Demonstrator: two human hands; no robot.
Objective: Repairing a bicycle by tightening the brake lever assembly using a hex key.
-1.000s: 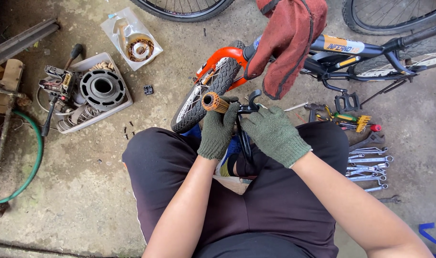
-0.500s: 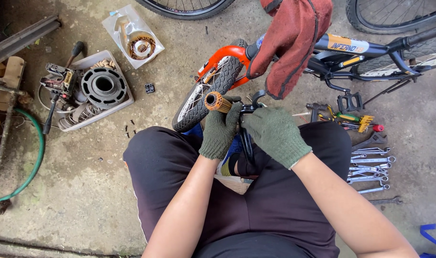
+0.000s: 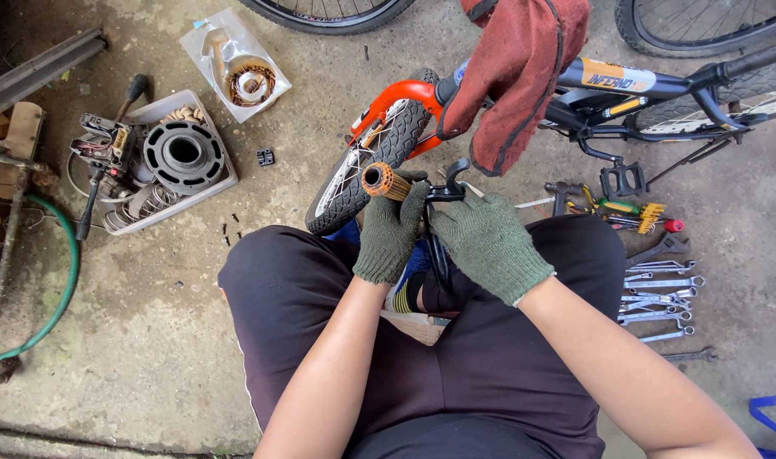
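Head view: the orange handlebar grip (image 3: 385, 181) is being clenched by the gloved left hand (image 3: 390, 234), just beside the front tyre (image 3: 366, 174). The black brake lever (image 3: 452, 180) is being pinched by the right hand (image 3: 488, 244); glove fabric could be slipping off it.

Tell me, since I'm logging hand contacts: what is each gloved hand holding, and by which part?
Left hand wraps the handlebar just below its tan rubber grip. Right hand holds the black brake lever at its clamp.

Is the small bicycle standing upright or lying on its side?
Lying on its side. The bicycle's frame runs flat along the concrete floor, and its front wheel lies low beside the person's knees.
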